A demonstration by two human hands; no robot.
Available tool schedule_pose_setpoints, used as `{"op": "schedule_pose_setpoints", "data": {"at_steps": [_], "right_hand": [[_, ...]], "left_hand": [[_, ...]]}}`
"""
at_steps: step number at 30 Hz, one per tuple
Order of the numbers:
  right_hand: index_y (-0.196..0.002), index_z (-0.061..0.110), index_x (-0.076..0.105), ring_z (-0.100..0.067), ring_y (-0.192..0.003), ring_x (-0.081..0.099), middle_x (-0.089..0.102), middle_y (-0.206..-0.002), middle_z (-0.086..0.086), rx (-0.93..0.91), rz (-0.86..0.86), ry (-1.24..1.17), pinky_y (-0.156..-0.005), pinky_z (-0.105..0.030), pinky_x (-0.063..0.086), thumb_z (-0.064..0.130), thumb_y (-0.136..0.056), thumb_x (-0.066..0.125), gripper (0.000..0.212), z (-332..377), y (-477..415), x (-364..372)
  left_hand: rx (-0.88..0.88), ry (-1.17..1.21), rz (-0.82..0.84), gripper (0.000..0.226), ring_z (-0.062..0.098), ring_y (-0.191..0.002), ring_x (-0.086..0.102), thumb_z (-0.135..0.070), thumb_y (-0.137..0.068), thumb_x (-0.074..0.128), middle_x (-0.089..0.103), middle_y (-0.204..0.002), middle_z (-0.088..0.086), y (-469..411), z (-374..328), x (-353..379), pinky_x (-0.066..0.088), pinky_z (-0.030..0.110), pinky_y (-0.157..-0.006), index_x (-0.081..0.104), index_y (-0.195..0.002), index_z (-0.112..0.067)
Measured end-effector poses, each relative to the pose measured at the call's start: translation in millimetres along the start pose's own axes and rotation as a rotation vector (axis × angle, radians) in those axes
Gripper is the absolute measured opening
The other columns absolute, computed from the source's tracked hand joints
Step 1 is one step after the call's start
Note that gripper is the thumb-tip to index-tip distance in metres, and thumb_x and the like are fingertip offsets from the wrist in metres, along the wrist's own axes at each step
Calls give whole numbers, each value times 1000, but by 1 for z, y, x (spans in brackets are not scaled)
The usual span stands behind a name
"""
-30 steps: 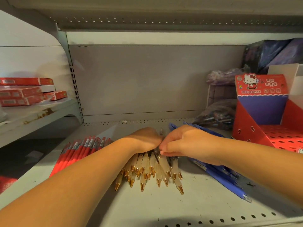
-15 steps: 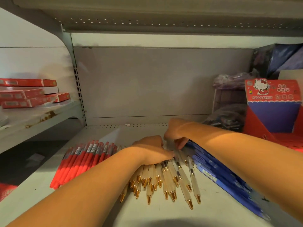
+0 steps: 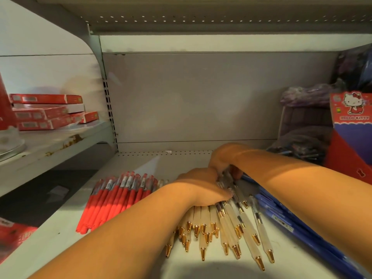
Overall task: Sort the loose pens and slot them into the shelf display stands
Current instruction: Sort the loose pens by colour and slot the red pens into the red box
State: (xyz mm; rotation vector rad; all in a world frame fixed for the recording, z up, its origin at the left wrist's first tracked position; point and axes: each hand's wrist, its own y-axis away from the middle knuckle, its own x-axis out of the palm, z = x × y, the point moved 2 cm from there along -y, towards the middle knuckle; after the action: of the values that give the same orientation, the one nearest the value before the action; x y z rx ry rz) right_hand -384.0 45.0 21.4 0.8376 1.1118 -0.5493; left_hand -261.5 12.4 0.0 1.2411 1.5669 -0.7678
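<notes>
Your left hand (image 3: 201, 187) lies palm down on top of the white pens (image 3: 231, 224). Its fingers reach across them to the right. You cannot tell if those fingers curl round the pens or just press on them. Your left arm comes up from the bottom left, over the near edge of the shelf (image 3: 60, 238).

Your right hand (image 3: 222, 161) sits just behind the left one, touching it. Its fingers bend down and hold the far ends of the white pens. Your right arm comes in from the right side, over the blue pens (image 3: 281, 216).

The white pens lie in a fan on the shelf, gold tips pointing at you. The red pens (image 3: 112, 200) lie in a neat row just to their left. The blue pens lie just to their right.

Far right stands a red Hello Kitty stand (image 3: 351, 125). On the side shelf (image 3: 60, 141) to the left sit flat red boxes (image 3: 46, 111).
</notes>
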Motion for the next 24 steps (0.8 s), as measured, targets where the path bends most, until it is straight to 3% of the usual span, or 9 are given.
{"op": "schedule_pose_setpoints", "data": {"at_steps": [2, 5, 10, 13, 16, 20, 24], "right_hand": [[-116, 2, 63, -33, -116, 61, 63, -117, -16, 41, 59, -53, -92, -38, 55, 16, -94, 60, 26, 2, -3, 6], [-117, -3, 64, -33, -107, 66, 65, -118, -21, -14, 55, -81, -96, -42, 53, 14, -94, 61, 29, 6, -8, 9], [-106, 4, 62, -26, -92, 64, 64, -102, -14, -85, -40, -291, -86, -38, 56, 11, -96, 57, 14, -3, -14, 12], [-89, 6, 56, -19, -73, 56, 56, -85, -9, -40, -176, -332, -65, -29, 51, 13, -99, 49, 14, -17, -14, -1], [-79, 7, 50, -17, -62, 42, 44, -74, -9, -35, -243, -507, -53, -27, 38, 4, -97, 44, 19, -34, -4, -23], [-80, 7, 49, -15, -61, 38, 42, -74, -8, -116, -28, -673, -51, -24, 35, -5, -92, 43, 18, -31, 33, -17], [-113, 4, 54, -10, -56, 45, 51, -74, -5, -218, 262, -732, -47, -19, 39, -6, -94, 46, 23, -16, 72, 11]], "left_hand": [[-11, -6, -2, 58, 12, -98, 52, -58, -90, 55, 59, -126, -2, 1, 0, -1, 47, 29, -88, 46, -137, -25], [-28, -2, -18, 54, 12, -95, 55, -56, -88, 58, 62, -118, -2, 2, -1, -1, 49, 29, -85, 50, -131, -24], [-30, 73, -47, 56, 10, -87, 54, -52, -85, 65, 55, -98, -8, 3, 1, -3, 45, 26, -72, 45, -129, -23], [-26, 134, -43, 62, 5, -80, 49, -50, -86, 65, 50, -92, -11, 6, 2, -7, 42, 23, -66, 39, -134, -23], [-48, 95, -95, 51, 14, -94, 56, -44, -92, 57, 57, -108, -3, 5, 5, -9, 50, 33, -84, 42, -134, -20], [-59, 105, -219, 36, 22, -106, 57, -23, -94, 48, 59, -122, 4, 7, 5, -20, 49, 39, -95, 53, -129, -17], [-40, 215, -250, 20, 21, -89, 65, -17, -94, 51, 70, -96, 8, 6, 1, -33, 54, 36, -89, 69, -98, -9]]}}
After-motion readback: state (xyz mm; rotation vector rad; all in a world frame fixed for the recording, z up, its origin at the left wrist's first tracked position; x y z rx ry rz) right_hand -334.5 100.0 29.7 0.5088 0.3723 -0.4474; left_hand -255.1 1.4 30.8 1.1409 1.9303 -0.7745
